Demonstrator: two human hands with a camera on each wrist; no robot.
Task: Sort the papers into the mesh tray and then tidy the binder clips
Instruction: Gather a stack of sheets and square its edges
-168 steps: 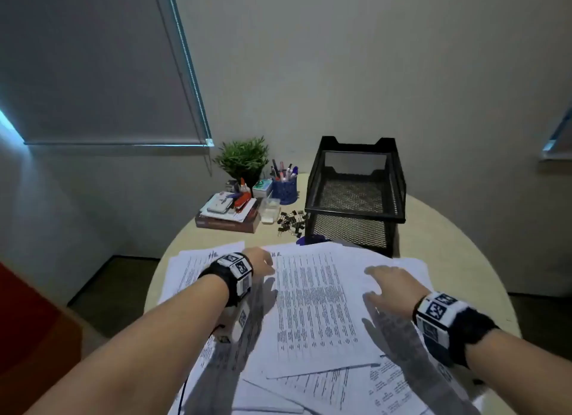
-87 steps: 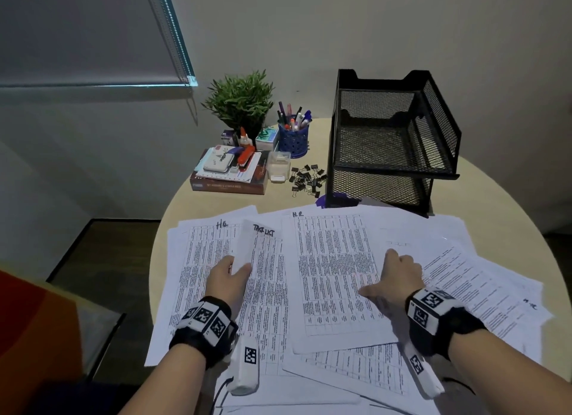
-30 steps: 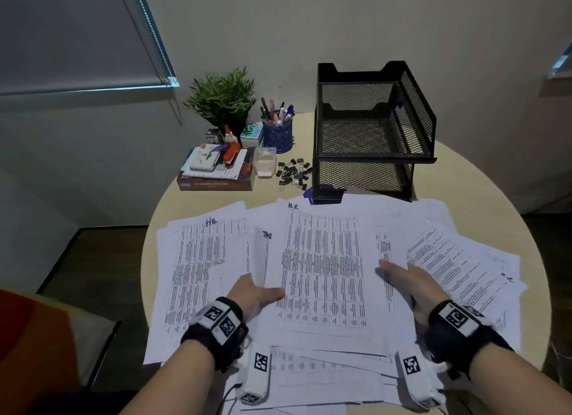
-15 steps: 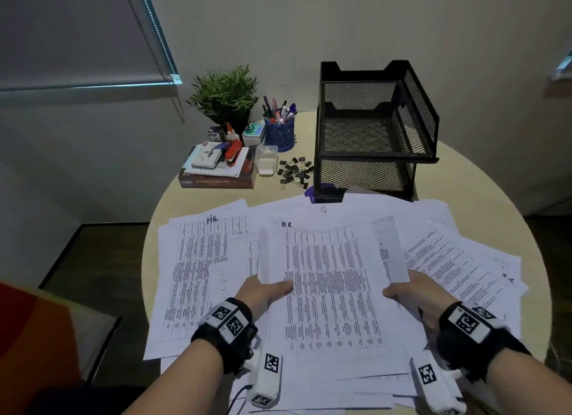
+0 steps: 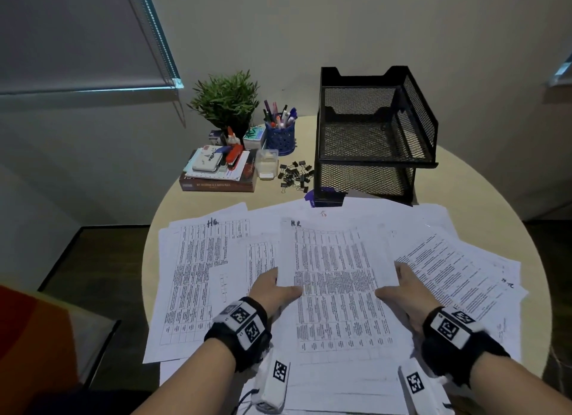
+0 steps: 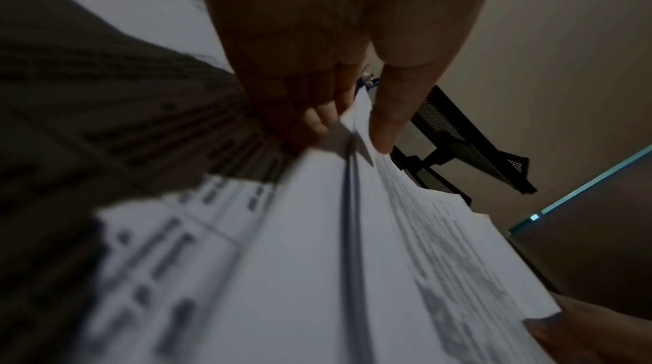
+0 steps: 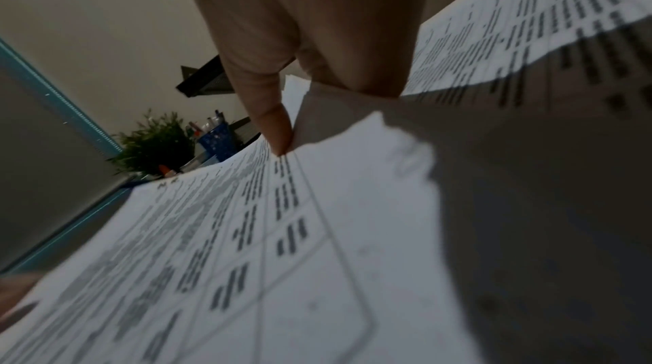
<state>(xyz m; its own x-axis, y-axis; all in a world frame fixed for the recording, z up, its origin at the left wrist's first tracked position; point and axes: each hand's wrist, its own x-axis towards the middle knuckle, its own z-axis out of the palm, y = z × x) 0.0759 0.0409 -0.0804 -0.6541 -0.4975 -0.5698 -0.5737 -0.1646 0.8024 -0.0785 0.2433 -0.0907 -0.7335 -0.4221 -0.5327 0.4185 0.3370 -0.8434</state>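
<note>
Printed white papers (image 5: 201, 278) lie spread over the round table. Both hands hold one printed sheet marked "HR" (image 5: 337, 260) by its sides, lifted a little off the pile. My left hand (image 5: 275, 287) pinches its left edge, thumb on top; the left wrist view shows the thumb (image 6: 388, 119) above the paper edge (image 6: 356, 130) and fingers beneath. My right hand (image 5: 399, 287) pinches the right edge, thumb (image 7: 275, 130) on the sheet (image 7: 247, 230). A black two-tier mesh tray (image 5: 374, 130) stands at the back right. Loose black binder clips (image 5: 295, 174) lie left of it.
At the back left stand a potted plant (image 5: 226, 100), a blue pen cup (image 5: 280, 137), a small clear box (image 5: 266, 164) and a book stack with a stapler (image 5: 219, 170). A purple item (image 5: 323, 196) sits at the tray's front foot. The table edge (image 5: 538, 290) curves at right.
Both hands have gone from pressing flat on the papers to gripping the "HR" sheet by its sides, and it has risen slightly off the pile toward me.
</note>
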